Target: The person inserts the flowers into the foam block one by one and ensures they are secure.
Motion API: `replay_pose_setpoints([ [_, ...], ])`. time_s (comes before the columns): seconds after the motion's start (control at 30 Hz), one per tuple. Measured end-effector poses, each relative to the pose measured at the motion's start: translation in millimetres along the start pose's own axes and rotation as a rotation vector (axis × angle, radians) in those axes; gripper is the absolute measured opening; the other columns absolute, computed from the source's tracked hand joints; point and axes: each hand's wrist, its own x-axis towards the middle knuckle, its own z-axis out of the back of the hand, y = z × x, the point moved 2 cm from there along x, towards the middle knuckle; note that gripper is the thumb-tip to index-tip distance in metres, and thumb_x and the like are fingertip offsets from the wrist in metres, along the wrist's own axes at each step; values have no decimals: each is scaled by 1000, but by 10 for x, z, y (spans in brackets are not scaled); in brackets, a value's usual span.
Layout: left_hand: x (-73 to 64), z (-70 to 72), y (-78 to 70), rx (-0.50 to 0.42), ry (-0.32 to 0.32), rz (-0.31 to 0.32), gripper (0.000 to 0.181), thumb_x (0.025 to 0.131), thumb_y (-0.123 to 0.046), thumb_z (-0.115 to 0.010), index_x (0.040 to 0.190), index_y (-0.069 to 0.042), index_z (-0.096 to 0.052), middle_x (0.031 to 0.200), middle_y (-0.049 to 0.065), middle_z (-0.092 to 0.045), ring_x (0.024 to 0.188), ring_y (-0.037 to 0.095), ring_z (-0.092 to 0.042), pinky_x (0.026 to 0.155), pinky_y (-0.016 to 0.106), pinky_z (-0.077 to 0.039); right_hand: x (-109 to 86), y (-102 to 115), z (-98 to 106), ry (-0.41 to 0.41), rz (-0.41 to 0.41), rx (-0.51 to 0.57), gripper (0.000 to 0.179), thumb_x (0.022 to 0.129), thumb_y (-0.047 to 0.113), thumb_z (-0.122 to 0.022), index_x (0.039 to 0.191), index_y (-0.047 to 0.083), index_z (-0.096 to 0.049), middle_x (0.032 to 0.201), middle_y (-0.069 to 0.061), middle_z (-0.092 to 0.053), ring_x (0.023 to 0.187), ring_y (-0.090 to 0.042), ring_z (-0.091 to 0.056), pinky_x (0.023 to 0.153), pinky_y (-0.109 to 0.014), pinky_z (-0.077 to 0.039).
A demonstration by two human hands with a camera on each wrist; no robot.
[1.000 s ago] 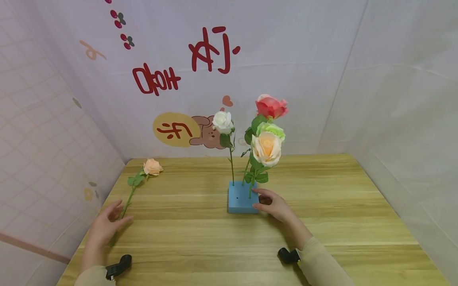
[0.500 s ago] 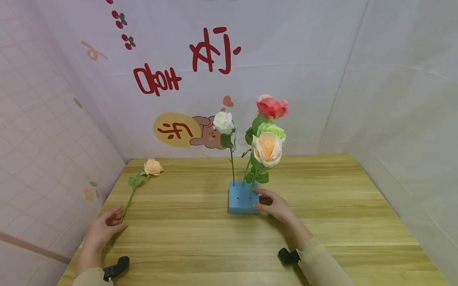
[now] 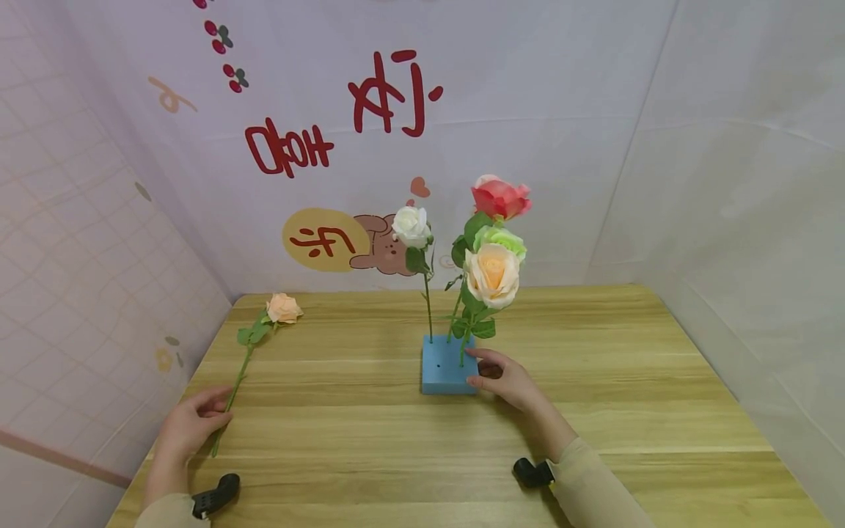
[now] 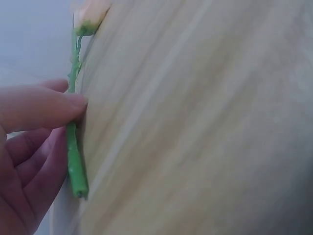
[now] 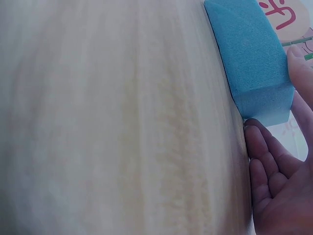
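My left hand (image 3: 186, 427) pinches the green stem of a peach rose (image 3: 284, 309) between thumb and fingers, near its lower end. In the left wrist view the stem's cut end (image 4: 78, 178) sticks out below the thumb. The bloom lies toward the table's far left. My right hand (image 3: 510, 381) holds the right side of a blue foam block (image 3: 444, 386), thumb at the front corner and index finger farther back. Standing in the block are a white rose (image 3: 411, 226), a red rose (image 3: 500, 198), a green rose (image 3: 503, 240) and a larger peach rose (image 3: 493, 276).
A small hole (image 3: 439, 365) shows in the block's top, left of the larger peach rose's stem. The wooden table (image 3: 343, 455) meets a white printed cloth (image 3: 561, 147) at the back and sides. Black wrist cameras (image 3: 216, 496) sit on both forearms.
My left hand has come down slightly toward me and closed its thumb and fingers on the peach rose's stem, whose lower end now shows. The right hand stays on the block.
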Motion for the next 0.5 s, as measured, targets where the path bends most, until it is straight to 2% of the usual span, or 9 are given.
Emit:
replay_pose_setpoints([
  [0.33,18,6,-15,106,5,-10,49,85,-14,-77,129,3,-62,93,9,-70,78,1,-56,68,23,-45,-15,42,1,-10,4,-18,57,90,22,-76,141,10,-55,121,-13,-61,107,-27,-59,91,-39,-48],
  [0.5,32,-5,-17,134,2,-21,48,86,-14,-76,128,2,-63,90,5,-70,78,6,-57,69,28,-46,-45,166,7,3,3,4,57,90,14,-74,141,2,-53,121,-19,-59,108,-34,-58,92,-46,-46],
])
